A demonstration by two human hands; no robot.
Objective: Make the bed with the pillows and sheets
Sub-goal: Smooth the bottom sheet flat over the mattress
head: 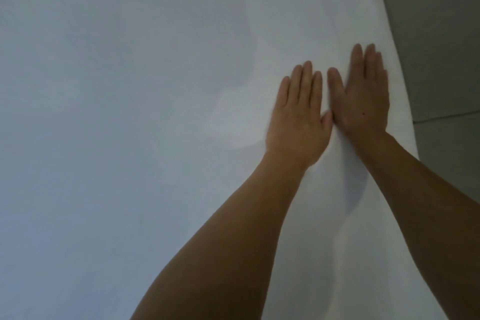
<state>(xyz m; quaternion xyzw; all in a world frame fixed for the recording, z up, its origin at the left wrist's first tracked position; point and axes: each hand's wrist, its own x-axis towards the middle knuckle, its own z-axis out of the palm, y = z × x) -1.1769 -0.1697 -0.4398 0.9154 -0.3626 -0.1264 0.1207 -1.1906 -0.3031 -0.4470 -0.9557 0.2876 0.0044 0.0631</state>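
A white sheet [145, 117] covers the bed and fills almost the whole head view. My left hand [298, 117] lies flat on the sheet, palm down, fingers straight and together. Right beside it, my right hand [363, 99] also presses flat on the sheet, its fingers straight and pointing away from me. The two hands touch at the thumbs. Both sit close to the bed's right edge. A faint crease runs in the sheet to the left of my left hand. No pillow is in view.
The bed's right edge [397, 86] runs diagonally from the top to the lower right. Beyond it lies a grey tiled floor [441, 47] with a grout line.
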